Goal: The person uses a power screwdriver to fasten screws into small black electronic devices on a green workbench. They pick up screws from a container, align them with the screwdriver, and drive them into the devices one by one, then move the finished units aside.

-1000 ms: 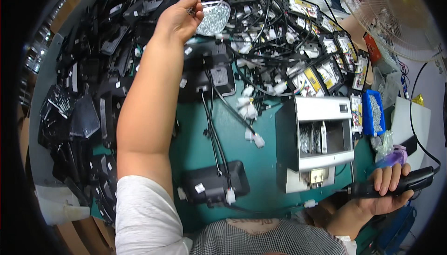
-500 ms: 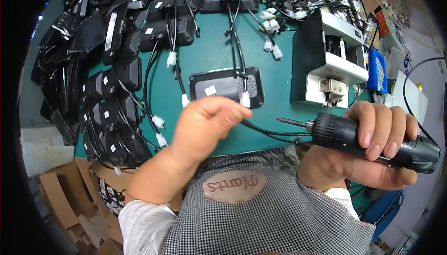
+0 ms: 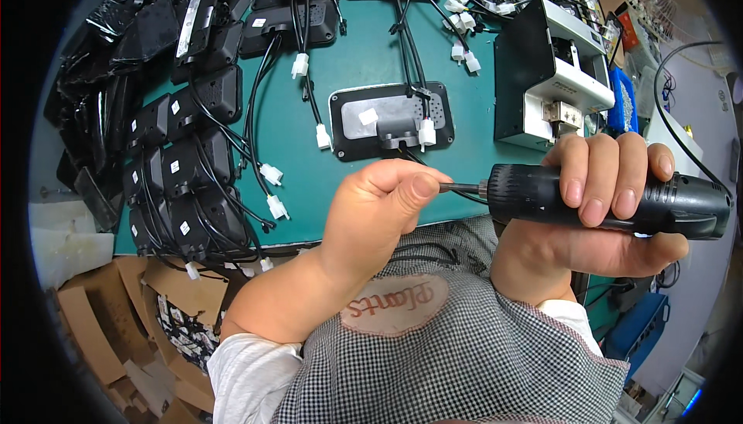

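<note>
My right hand [image 3: 597, 184] is wrapped around a black electric screwdriver [image 3: 520, 198] lying level, its bit pointing left. My left hand [image 3: 371, 211] is closed in a pinch at the tip of the bit [image 3: 467, 188]; whatever is between thumb and forefinger is hidden. Just beyond the hands, a black rectangular housing [image 3: 357, 147] with a grey panel and a white label lies on the green table. Its black cables run across it, and a white connector [image 3: 426, 134] rests on its right part.
A white and black bench machine [image 3: 542, 87] stands at the right, with a blue tray [image 3: 622, 102] of small parts behind it. Several similar cabled housings [image 3: 205, 99] line the left and back of the green mat [image 3: 294, 215]. Cardboard boxes [image 3: 93, 323] sit at lower left.
The screwdriver has moved left and slightly up in my right hand. My left hand has moved right, and its pinched fingers now meet the bit's tip. The whole view has shifted a little.
</note>
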